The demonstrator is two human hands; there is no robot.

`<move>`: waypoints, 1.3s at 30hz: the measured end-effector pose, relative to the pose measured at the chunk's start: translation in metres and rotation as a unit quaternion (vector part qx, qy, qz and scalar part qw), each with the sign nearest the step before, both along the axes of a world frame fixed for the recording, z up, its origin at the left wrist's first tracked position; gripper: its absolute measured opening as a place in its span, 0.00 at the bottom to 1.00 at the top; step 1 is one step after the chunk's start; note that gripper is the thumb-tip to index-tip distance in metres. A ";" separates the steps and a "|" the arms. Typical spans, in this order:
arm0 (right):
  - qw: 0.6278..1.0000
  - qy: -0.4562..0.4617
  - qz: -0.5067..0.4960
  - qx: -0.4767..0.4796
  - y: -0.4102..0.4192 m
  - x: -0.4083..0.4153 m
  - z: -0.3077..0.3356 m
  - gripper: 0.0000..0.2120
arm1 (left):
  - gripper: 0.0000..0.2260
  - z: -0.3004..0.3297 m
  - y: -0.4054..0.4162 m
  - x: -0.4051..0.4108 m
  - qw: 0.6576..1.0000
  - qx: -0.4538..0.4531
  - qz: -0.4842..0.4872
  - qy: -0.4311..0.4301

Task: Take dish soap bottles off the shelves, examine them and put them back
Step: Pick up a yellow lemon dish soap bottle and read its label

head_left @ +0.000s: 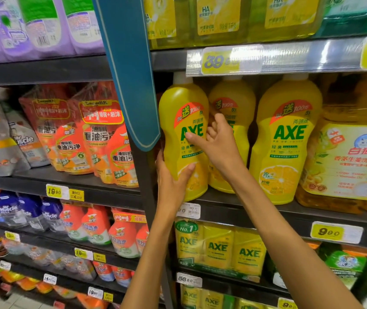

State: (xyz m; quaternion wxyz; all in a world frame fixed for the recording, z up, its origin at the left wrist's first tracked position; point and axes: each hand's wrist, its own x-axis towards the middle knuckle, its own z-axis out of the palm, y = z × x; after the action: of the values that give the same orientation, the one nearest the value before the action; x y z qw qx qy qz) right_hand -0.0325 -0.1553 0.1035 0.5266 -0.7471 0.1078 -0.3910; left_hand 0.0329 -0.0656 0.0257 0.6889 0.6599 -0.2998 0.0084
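A yellow AXE dish soap bottle (183,121) with a white cap stands at the left end of the middle shelf (256,211), its base at the shelf's front edge. My left hand (170,181) grips its lower part, thumb across the front. My right hand (216,141) wraps the bottle's right side at the waist, thumb on the AXE label. Two more AXE bottles stand to its right, one (233,108) just behind my right hand, the other (287,139) further right.
A blue hanging sign (131,70) juts out just left of the held bottle. A large amber jug with a cat label (343,161) stands at the right. Orange and grey refill pouches (82,134) fill the left bay. AXE refill packs (218,248) sit one shelf below.
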 end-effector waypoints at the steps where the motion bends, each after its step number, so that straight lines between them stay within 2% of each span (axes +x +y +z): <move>1: 1.000 -0.003 -0.016 -0.005 0.001 0.001 0.000 0.18 | 0.36 -0.002 -0.002 -0.002 1.000 0.000 0.020 0.019; 3: 0.998 -0.013 -0.059 -0.023 0.003 0.004 -0.002 0.19 | 0.33 -0.003 -0.006 -0.012 0.997 -0.006 0.068 0.040; 7: 0.987 -0.036 -0.133 -0.079 0.015 0.009 -0.007 0.24 | 0.31 -0.004 -0.020 -0.029 0.988 -0.009 0.155 -0.011; 10: 0.964 -0.054 -0.208 -0.154 0.025 0.014 -0.013 0.31 | 0.37 -0.004 -0.021 -0.026 0.990 -0.019 0.140 -0.020; 15: 0.949 -0.016 -0.219 -0.226 0.023 0.003 -0.017 0.29 | 0.30 -0.008 -0.022 -0.002 0.996 0.000 0.085 -0.026; 16: 0.936 -0.039 -0.247 -0.246 0.020 -0.005 -0.013 0.27 | 0.29 -0.009 -0.022 0.001 0.996 0.012 0.082 -0.024; 19: 0.866 -0.095 -0.370 -0.322 0.008 -0.022 0.006 0.18 | 0.30 -0.010 -0.022 -0.004 0.993 0.042 0.106 -0.005; 20: 0.850 -0.084 -0.396 -0.337 0.003 -0.025 0.014 0.15 | 0.31 -0.010 -0.023 -0.011 0.989 0.059 0.131 -0.024; 21: 0.848 -0.051 -0.403 -0.341 -0.002 -0.027 0.022 0.13 | 0.33 -0.010 -0.022 -0.023 0.982 0.077 0.156 -0.079; 23: 0.860 0.051 -0.381 -0.337 -0.009 -0.025 0.034 0.10 | 0.34 -0.013 -0.027 -0.049 0.949 0.103 0.151 -0.255; 24: 0.858 0.105 -0.367 -0.343 -0.012 -0.022 0.039 0.10 | 0.34 -0.014 -0.033 -0.058 0.937 0.104 0.119 -0.312; 26: 0.841 0.179 -0.350 -0.371 -0.015 -0.016 0.044 0.09 | 0.33 -0.009 -0.043 -0.069 0.952 0.099 0.034 -0.286; 28: 0.831 0.190 -0.357 -0.381 -0.015 -0.015 0.047 0.06 | 0.33 -0.003 -0.049 -0.069 0.973 0.088 -0.006 -0.214; 31: 0.848 0.146 -0.360 -0.360 -0.015 -0.019 0.043 0.07 | 0.35 -0.001 -0.055 -0.066 0.980 0.076 -0.007 -0.182; 35: 0.881 0.050 -0.356 -0.308 -0.006 -0.021 0.035 0.19 | 0.37 -0.005 -0.058 -0.064 0.988 0.046 -0.013 -0.147; 39: 0.901 0.037 -0.347 -0.259 -0.005 -0.020 0.024 0.25 | 0.35 -0.009 -0.053 -0.061 0.990 0.013 -0.044 -0.132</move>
State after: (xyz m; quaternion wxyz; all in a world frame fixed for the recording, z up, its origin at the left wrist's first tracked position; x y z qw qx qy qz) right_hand -0.0525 -0.1607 0.1275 0.1417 -0.7863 0.2744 -0.5351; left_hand -0.0276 -0.1188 0.0163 0.6339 0.6483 -0.4172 0.0615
